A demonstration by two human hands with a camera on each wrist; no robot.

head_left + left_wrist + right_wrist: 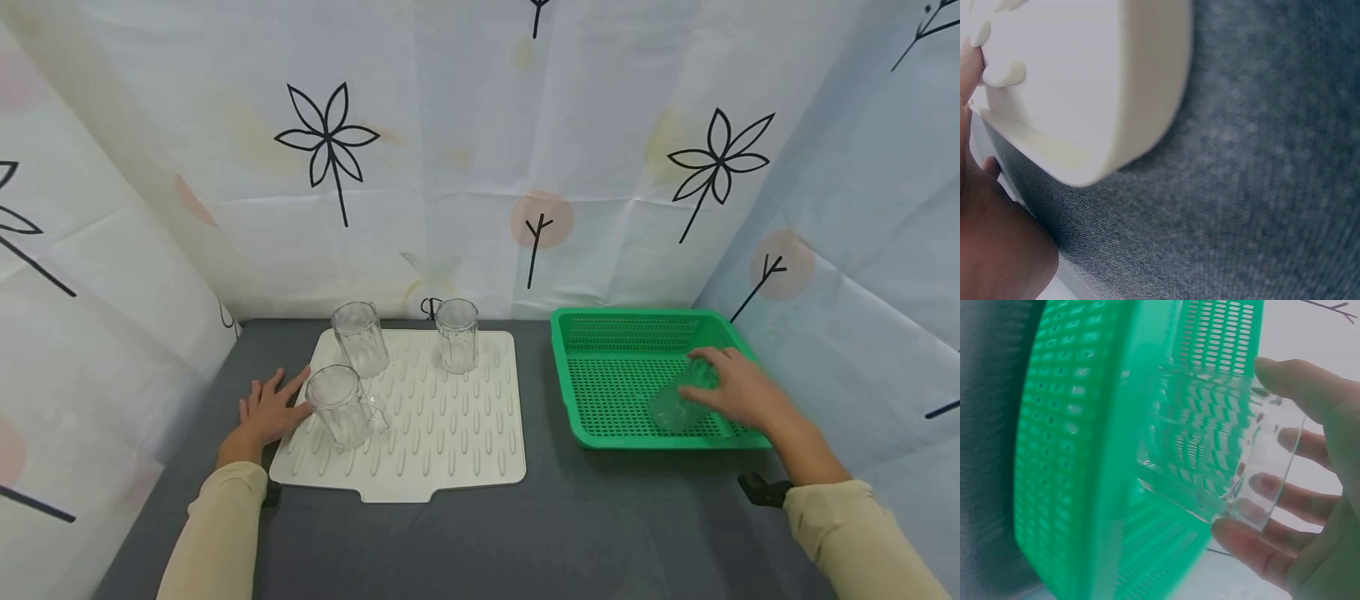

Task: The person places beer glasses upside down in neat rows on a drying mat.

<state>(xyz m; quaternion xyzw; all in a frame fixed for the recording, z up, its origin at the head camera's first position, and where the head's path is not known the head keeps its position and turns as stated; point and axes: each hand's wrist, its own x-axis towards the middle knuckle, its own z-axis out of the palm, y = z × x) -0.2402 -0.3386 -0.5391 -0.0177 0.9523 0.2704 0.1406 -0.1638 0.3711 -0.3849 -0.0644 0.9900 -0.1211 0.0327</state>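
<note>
My right hand (738, 387) holds a clear glass (1204, 437) by its rim end, thumb on one side and fingers on the other. The glass is tilted in the green basket (1110, 425), and no handle shows on it. My left hand (270, 412), fingers spread, rests at the left edge of the white ridged drying mat (450, 450). On that mat stand three glass mugs: a front-left mug (341, 412) close beside my left fingertips, a back-left mug (362, 342) and a back-right mug (459, 337). The front-left mug has its handle turned right.
A dark grey cloth-like tabletop (480, 542) lies under the mat and basket, with a strip between them. Behind and at both sides hang white patterned sheets (450, 150). The basket's raised walls surround the right hand's glass.
</note>
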